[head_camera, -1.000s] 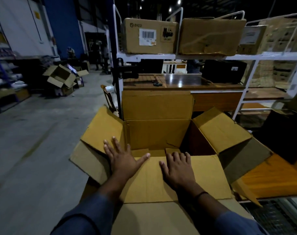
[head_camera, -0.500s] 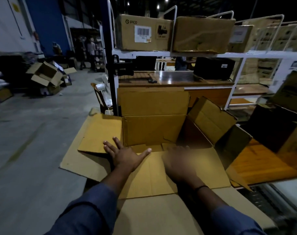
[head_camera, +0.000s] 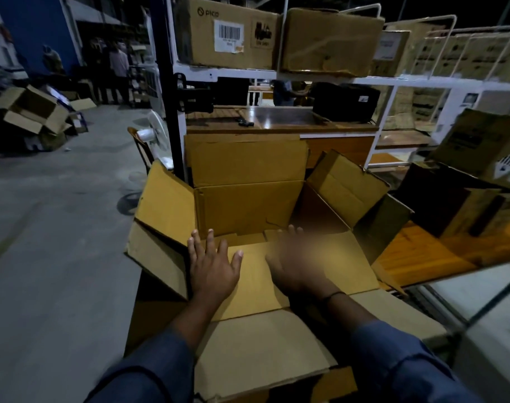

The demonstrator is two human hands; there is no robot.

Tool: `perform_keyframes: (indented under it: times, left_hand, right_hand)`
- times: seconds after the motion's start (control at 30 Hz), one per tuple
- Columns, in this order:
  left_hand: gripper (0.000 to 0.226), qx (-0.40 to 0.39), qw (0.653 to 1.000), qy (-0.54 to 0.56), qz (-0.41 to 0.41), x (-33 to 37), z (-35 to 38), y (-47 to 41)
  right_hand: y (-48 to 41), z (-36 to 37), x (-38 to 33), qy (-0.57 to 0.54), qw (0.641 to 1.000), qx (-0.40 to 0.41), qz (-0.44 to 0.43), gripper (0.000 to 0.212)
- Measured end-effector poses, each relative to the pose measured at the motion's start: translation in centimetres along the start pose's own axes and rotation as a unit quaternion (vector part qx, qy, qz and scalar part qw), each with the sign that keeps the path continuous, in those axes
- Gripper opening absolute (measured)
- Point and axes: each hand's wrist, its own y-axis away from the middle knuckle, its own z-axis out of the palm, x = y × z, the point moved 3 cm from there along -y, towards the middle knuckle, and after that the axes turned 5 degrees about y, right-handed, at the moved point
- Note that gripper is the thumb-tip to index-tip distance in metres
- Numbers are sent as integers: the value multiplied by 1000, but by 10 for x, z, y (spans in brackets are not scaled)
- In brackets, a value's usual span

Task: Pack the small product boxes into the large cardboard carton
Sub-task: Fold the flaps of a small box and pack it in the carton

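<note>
Our left hand [head_camera: 213, 274] flat, fingers spread, on the large brown cardboard carton [head_camera: 248, 210] near flap; right hand [head_camera: 294, 266] blurred, can't tell. Uneven pressure could crease the flap.

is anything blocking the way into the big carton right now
Yes. The carton's near flap is folded in over the opening of the large carton, with the left hand flat on it and the blurred right hand over it. Only a strip at the far wall is open. No small product boxes are identifiable.
</note>
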Motion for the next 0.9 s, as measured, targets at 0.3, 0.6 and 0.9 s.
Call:
perform_keyframes:
  times: [0.3,0.6,0.9]
  left_hand:
    - [81,-41,999,18,7,-3,-1,0]
    - [73,-241,967,73,-40,50,-29,-6]
    - [34,-120,929,348,49,222,-87,-18]
  right_hand:
    - [7,-6,-5,19,998,-60,-16,96]
    - [9,-47,25,-40,991,-119,-46,84]
    - [57,-126,159,-142,990,4,7,71]
